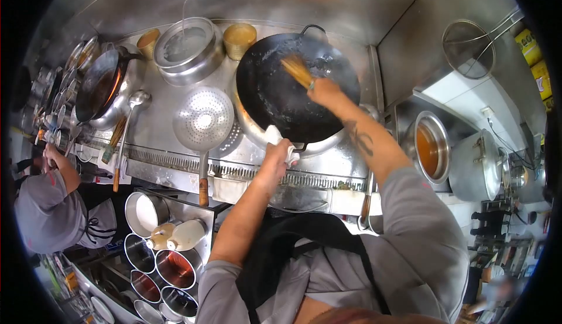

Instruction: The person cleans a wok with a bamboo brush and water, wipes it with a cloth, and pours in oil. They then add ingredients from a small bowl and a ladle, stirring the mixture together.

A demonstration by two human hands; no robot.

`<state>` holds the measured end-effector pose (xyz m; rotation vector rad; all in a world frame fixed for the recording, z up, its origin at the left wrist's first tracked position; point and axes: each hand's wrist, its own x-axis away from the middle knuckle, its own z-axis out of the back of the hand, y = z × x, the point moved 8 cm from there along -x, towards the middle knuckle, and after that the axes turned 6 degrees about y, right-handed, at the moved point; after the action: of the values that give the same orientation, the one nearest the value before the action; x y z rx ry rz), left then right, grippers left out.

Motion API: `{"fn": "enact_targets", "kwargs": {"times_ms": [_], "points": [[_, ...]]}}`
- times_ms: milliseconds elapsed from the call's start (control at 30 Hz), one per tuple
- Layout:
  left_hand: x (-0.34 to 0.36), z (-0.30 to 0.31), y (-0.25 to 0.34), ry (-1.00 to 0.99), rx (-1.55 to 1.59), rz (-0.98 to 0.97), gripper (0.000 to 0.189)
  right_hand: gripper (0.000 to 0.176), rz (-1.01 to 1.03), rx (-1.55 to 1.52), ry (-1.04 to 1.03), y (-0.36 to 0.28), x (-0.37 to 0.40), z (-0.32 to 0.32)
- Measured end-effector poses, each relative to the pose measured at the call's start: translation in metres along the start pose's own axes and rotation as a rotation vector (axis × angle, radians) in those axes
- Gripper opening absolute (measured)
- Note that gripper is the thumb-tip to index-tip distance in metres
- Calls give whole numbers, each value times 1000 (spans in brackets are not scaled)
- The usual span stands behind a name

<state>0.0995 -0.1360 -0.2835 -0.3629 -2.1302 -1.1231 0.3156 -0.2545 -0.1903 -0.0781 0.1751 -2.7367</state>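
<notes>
A large black wok [275, 98] sits on the burner in front of me, its inside wet with small patches of foam or water. My right hand [325, 92] is closed round a bamboo wok brush [298, 71], whose bristles point into the wok's upper middle. At the near rim, my left hand [277, 157] is closed on a folded white cloth [274, 135], right beside the wok's near loop handle [300, 147]. A perforated strainer ladle [204, 116] lies on the steel stovetop left of the wok, its wooden handle toward me.
Left of the wok stand a lidded steel pot [187, 48], a tin can [240, 40], a metal ladle [138, 98] and another wok [98, 87]. Sauce containers [175, 268] fill the lower left. A co-worker [50, 207] stands far left. On the right is a pot of orange liquid [428, 151].
</notes>
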Motion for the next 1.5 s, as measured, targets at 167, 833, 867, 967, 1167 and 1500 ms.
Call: {"fn": "enact_targets", "kwargs": {"times_ms": [167, 833, 867, 967, 1167, 1500], "points": [[10, -2, 5, 66, 10, 15, 18, 34, 85, 54, -87, 0, 66, 16], [10, -7, 1, 10, 14, 2, 17, 40, -59, -58, -196, 16, 75, -4], [11, -7, 3, 16, 20, 5, 17, 41, -67, -50, -264, 37, 85, 7], [12, -9, -3, 21, 33, 36, 17, 41, -329, -148, -500, 110, 94, 42], [24, -8, 3, 73, 5, 19, 22, 39, -183, 21, -280, 99, 103, 88], [16, -5, 0, 10, 42, -6, 24, 35, 42, -188, 72, -28, -12, -10]]}}
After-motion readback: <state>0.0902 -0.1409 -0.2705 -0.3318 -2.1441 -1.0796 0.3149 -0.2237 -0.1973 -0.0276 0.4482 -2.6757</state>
